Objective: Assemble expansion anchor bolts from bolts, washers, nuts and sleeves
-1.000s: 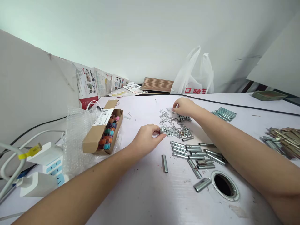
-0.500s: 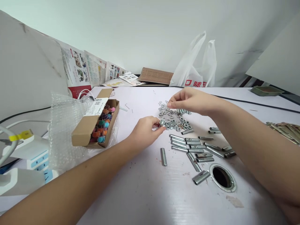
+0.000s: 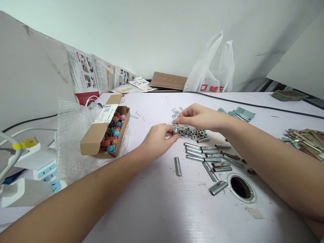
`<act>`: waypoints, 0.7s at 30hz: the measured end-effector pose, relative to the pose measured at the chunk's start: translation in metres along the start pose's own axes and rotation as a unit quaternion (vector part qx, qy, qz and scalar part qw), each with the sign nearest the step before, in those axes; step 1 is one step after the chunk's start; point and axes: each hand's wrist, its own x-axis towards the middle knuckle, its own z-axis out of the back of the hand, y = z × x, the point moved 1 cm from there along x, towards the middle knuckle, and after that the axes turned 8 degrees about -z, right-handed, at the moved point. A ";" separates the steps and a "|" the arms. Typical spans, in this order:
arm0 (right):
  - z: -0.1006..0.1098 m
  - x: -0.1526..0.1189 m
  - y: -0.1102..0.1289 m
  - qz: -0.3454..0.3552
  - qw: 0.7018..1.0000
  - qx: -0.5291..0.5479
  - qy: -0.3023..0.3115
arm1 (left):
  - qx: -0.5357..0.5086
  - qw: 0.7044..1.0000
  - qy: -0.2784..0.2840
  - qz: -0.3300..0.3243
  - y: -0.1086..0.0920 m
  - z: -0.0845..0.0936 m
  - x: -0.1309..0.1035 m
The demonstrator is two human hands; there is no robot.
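My left hand (image 3: 159, 139) is closed in a pinch around a small shiny metal nut (image 3: 175, 130), held just over the white table. Just above and behind it, my right hand (image 3: 198, 116) has thumb and forefinger pinched at a flat washer (image 3: 174, 122). Loose washers (image 3: 176, 111) lie scattered behind the fingertips, partly covered by the right hand. In front of that hand is a pile of metal nuts (image 3: 193, 134). Nearer to me lie several silver metal sleeves (image 3: 193, 152), some with slots, and one sleeve (image 3: 178, 166) apart from the rest.
Left stands an open cardboard box (image 3: 92, 140) of colourful caps beside bubble wrap (image 3: 72, 141) and white power plugs (image 3: 22, 192). A round table hole (image 3: 241, 188) is at front right. Threaded rods (image 3: 241, 114) and brassy bolts (image 3: 307, 141) lie right; a plastic bag (image 3: 210, 74) stands behind.
My right hand has moved left and slightly down, closer to the nut in my left hand. The threaded rods behind the right arm now show. My left hand stays nearly still.
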 end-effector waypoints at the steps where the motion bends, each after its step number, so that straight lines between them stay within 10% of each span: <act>1: 0.000 0.002 -0.002 -0.005 1.000 -0.015 -0.015 | -0.001 1.000 0.000 -0.001 0.000 0.000 0.000; 21: -0.006 0.036 -0.041 -0.057 0.966 -0.197 -0.160 | 0.012 1.000 0.007 -0.019 -0.002 0.001 0.001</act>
